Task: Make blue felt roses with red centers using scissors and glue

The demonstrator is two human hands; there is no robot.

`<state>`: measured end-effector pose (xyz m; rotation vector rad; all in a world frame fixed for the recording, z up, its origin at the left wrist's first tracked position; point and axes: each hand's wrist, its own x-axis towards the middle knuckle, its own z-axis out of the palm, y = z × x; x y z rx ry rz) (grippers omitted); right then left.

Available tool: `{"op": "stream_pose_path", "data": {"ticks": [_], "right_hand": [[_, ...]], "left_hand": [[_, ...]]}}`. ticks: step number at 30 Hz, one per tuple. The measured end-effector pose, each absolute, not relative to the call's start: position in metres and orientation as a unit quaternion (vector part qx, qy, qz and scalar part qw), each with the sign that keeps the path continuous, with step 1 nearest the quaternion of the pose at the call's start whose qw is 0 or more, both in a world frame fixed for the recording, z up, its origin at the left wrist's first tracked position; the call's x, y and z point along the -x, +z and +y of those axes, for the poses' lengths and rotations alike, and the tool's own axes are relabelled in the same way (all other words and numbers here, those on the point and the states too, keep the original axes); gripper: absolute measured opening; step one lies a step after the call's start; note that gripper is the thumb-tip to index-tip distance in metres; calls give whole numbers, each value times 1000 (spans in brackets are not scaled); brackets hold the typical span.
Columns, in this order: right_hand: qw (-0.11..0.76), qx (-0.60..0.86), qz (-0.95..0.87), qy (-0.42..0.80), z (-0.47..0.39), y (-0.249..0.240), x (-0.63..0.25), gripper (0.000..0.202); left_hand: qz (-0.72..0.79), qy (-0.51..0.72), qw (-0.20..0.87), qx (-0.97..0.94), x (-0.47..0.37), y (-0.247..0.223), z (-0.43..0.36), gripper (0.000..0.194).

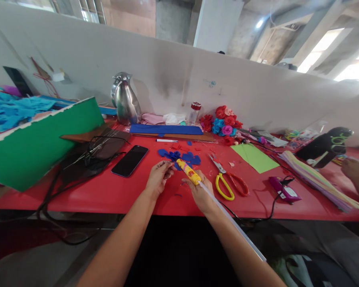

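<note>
My right hand is wrapped round a yellow glue gun. A long translucent glue stick sticks out of its back end and runs along my forearm. The gun's nozzle end points at a dark blue paper flower, which my left hand pinches from the left at its edge. Fingertips partly hide where the flower is gripped. Loose blue petals lie on the red tabletop just beyond both hands. Scissors with one yellow and one red handle lie open to the right of my right hand.
A phone lies left, near cables and a green box. Behind stand a steel jug, a jar and paper flowers. Right are green paper, a purple device and another person's hand.
</note>
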<state>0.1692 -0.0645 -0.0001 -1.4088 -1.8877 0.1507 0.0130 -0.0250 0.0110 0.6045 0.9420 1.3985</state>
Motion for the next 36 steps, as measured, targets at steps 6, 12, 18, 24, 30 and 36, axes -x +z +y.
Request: {"op": "stream_pose_path", "data": {"ticks": [6,12,18,24,30,36], "right_hand": [[367,549,-748,62,-65,-2,-168,33],[374,554,-742,54,-64,-1,-169,33],[361,555,-747,54,-65,-3,-169,32],[381,531,-756,38,-66,-1,-174,25],[377,522,-764,38,-71,-5,-180,27],[386,513,-763,73,-78,-6,-178,26]], "left_hand": [[411,611,623,-264,-13,11,-25,20],[411,607,623,-271,-13,10,-25,22],[405,607,629,-266,-12,9,-24,20],[412,607,623,-271,-12,11,-25,20],[410,606,625,-272,-13,13,-26,16],[406,609,626,-270,-13,12,-25,21]]}}
